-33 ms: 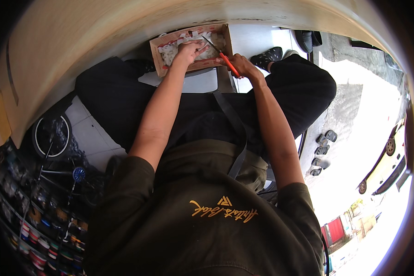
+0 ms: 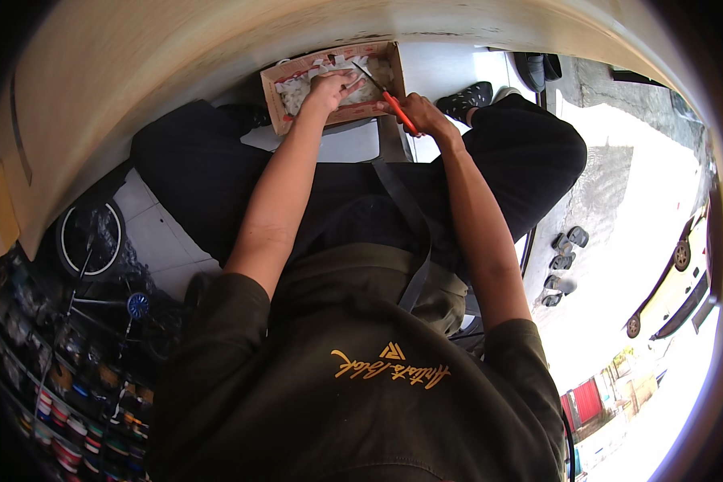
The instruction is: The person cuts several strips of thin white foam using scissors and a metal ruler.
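My right hand [image 2: 422,114] grips a pair of scissors [image 2: 400,110] with orange-red handles and dark blades. The blades point up and to the left, over an open cardboard box [image 2: 277,111]. Inside the box lie many small whitish pieces [image 2: 293,92], some with red marks. Above them, beside the scissor tips, is my left hand [image 2: 333,87]. Its fingers look bent together around something small and pale, too small to make out. Whether the blades touch that piece cannot be told.
Beyond the box rises a beige curved surface [image 2: 177,48]. Patterned footwear [image 2: 466,100] is just right of the box. Several sandals [image 2: 562,261] lie farther right, on the ground outside. A small bicycle wheel [image 2: 91,237] and coloured spools [image 2: 64,450] are at left.
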{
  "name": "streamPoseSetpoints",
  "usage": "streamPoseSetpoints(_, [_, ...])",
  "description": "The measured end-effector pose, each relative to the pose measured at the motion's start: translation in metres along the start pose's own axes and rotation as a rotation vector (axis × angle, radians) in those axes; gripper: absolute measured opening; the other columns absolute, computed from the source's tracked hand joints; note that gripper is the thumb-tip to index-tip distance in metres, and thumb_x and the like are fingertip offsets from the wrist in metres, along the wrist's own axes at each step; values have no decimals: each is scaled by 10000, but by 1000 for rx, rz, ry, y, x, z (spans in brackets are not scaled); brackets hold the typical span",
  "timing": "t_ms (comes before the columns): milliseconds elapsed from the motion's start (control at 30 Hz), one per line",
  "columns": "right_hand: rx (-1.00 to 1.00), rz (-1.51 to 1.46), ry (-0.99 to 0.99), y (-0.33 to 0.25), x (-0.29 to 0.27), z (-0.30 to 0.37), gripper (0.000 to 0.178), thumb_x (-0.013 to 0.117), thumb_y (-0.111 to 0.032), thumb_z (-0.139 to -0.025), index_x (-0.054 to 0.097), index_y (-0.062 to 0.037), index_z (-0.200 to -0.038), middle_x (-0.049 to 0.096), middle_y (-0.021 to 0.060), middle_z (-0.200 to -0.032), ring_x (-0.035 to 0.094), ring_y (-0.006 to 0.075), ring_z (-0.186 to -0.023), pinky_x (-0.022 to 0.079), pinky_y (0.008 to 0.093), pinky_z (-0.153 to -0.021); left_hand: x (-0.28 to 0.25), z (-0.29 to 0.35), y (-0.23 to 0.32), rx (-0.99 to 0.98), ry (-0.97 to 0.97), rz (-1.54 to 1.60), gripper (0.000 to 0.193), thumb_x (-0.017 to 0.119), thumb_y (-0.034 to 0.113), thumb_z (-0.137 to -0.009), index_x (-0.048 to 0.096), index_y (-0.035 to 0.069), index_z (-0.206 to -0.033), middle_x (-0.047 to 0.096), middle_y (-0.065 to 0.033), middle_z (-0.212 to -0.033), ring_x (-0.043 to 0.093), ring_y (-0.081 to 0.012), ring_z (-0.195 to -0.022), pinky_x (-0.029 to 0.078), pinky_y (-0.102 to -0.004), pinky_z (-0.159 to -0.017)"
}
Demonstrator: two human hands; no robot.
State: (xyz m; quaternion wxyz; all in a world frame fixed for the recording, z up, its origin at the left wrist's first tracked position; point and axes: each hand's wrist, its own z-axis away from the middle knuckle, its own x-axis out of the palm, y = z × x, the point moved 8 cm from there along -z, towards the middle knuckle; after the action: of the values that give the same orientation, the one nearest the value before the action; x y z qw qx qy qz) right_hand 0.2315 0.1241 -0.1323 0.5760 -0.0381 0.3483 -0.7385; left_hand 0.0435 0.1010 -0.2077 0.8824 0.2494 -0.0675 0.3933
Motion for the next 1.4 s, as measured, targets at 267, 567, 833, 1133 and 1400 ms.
streamPoseSetpoints(267, [146,-214,-145,-8,6,18,1073,403,-914,-699,612,117,-915,380,19,-472,398,114,-407,327,319,-415,-1,-3,-5,-17,-3,-2,130,600,-138,-831,564,-104,-951,620,-170,-980,652,-292,-895,627,-382,-820])
streamPoseSetpoints(567, [127,-203,-74,0,2,9,958,432,-905,-696,590,38,-752,365,7,-458,384,116,-387,302,313,-382,2,-10,-6,-7,-61,63,97,578,-142,-842,556,-124,-935,616,-184,-976,652,-300,-901,624,-382,-837])
streamPoseSetpoints(833, [25,-233,75,-6,-6,11,787,519,-770,-798,395,-76,-448,329,-2,-406,362,112,-356,297,313,-361,6,-4,-4,-26,-45,15,171,593,-97,-862,544,-121,-1024,611,-168,-1049,648,-286,-960,588,-309,-903])
streamPoseSetpoints(1133, [167,-151,-166,-10,5,20,1010,371,-922,-696,615,46,-853,493,101,-615,530,197,-586,402,344,-536,-8,-11,0,63,124,168,243,518,-188,-836,502,-100,-1061,546,-178,-1136,588,-281,-1035,583,-384,-934])
streamPoseSetpoints(1400, [188,-136,-167,-15,2,26,1042,373,-931,-680,630,27,-1001,546,131,-710,573,247,-742,428,387,-682,0,-7,-3,31,46,90,256,572,-135,-848,537,-79,-1095,582,-152,-1098,608,-269,-991,579,-399,-931])
